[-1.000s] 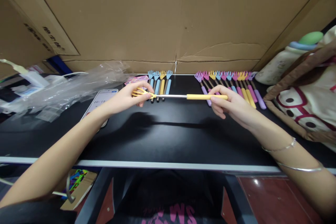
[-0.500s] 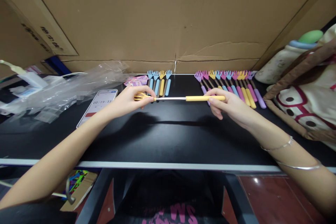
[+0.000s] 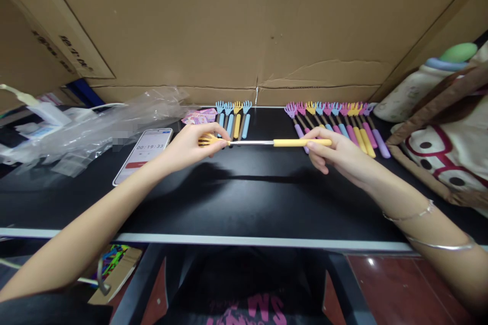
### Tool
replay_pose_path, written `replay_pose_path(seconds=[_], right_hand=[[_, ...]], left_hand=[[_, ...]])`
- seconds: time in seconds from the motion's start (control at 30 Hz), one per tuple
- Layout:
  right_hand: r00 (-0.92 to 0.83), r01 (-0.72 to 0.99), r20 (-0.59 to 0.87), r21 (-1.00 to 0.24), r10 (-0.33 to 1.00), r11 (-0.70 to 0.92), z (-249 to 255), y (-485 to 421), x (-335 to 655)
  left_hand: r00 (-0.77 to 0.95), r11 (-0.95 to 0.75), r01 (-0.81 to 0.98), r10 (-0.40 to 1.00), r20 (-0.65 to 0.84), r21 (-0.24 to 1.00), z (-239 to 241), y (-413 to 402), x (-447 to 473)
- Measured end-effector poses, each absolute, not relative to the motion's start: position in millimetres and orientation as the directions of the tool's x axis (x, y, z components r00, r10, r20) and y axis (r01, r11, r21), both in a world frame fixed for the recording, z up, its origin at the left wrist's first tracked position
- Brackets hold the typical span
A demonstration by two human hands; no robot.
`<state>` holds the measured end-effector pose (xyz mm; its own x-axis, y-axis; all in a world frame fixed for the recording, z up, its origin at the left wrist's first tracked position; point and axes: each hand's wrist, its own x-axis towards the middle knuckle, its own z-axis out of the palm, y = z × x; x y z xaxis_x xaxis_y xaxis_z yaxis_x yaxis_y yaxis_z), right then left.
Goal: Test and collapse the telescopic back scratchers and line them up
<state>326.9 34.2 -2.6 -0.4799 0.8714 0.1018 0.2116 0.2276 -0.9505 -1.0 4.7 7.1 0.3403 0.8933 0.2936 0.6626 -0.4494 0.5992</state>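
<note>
- Yellow back scratcher (image 3: 280, 142), held level above the black desk (image 3: 247, 208), its silver rod bare between the two hands and its shadow falling on the desktop
- Left hand (image 3: 186, 143): thumb and fingers pinched on the neck of the scratcher, the claw-shaped head partly hidden behind the fingers
- Right hand (image 3: 335, 151): thumb and fingers gripping the yellow handle near its end, with two silvery bracelets (image 3: 414, 216) further up that arm
- Phone (image 3: 145, 150), lying on the desk just beside the left forearm, its screen reading "00:19:33" above a red bar; the smaller text is too fine to read
- Cardboard (image 3: 229, 25), standing behind the desk, with a strip at the left (image 3: 72, 53) carrying dark printed characters, slanted and too blurred to read for certain
- Pink and purple packet (image 3: 200, 116), printed all over, the lettering too small to make out, next to a clear plastic bag (image 3: 152, 106)
- Left row of scratchers (image 3: 237, 126), four of them, three blue and one yellow, lying beyond the left hand
- Right row of scratchers (image 3: 344, 130), in purple, pink, yellow and blue, lying beyond the right hand
- White bag (image 3: 468, 144) with brown edging and a picture of red glasses, at the far right near a pale bottle (image 3: 407, 86) with a green top
- Black fabric (image 3: 229, 274) below the desk edge, where large pink letters read "SM", the rest cut off or unclear
</note>
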Motion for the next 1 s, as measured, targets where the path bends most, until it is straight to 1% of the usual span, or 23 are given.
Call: replay_pose_path(seconds=[0.07, 0.17, 0.23, 0.33, 0.43, 0.63, 0.83, 1.0], right_hand=[[-0.462, 0.252, 0.12, -0.932, 0.879, 0.26, -1.7, 33.5, 325.4], [-0.447, 0.357, 0.138, -0.878, 0.884, 0.318, -2.6, 34.5, 324.2], [-0.457, 0.435, 0.177, -0.81, 0.871, 0.393, -3.7, 35.8, 324.2], [-0.47, 0.521, 0.256, -0.692, 0.845, 0.5, -4.0, 36.4, 324.5], [-0.474, 0.552, 0.284, -0.642, 0.834, 0.532, -3.7, 35.6, 324.1], [-0.481, 0.565, 0.252, -0.643, 0.84, 0.517, -6.0, 35.6, 324.6], [-0.499, 0.519, 0.181, -0.72, 0.847, 0.46, -5.1, 34.2, 325.0], [-0.503, 0.504, 0.114, -0.767, 0.857, 0.398, -4.9, 32.7, 323.7]], left_hand=[[0.327, -0.434, 0.673, 0.901, 0.285, 0.599, 6.5, 5.1, -0.6], [0.309, -0.412, 0.716, 0.911, 0.274, 0.563, 4.0, 6.6, -2.1], [0.304, -0.405, 0.74, 0.914, 0.27, 0.538, 2.2, 7.7, -3.8], [0.309, -0.409, 0.735, 0.912, 0.27, 0.54, 1.6, 8.4, -5.2], [0.312, -0.415, 0.723, 0.909, 0.275, 0.553, 2.7, 7.7, -4.3], [0.302, -0.399, 0.718, 0.917, 0.261, 0.571, 0.4, 7.9, -2.6], [0.323, -0.408, 0.713, 0.913, 0.25, 0.57, 1.0, 8.2, -4.4], [0.342, -0.425, 0.724, 0.905, 0.251, 0.544, 4.3, 6.3, -3.6]])
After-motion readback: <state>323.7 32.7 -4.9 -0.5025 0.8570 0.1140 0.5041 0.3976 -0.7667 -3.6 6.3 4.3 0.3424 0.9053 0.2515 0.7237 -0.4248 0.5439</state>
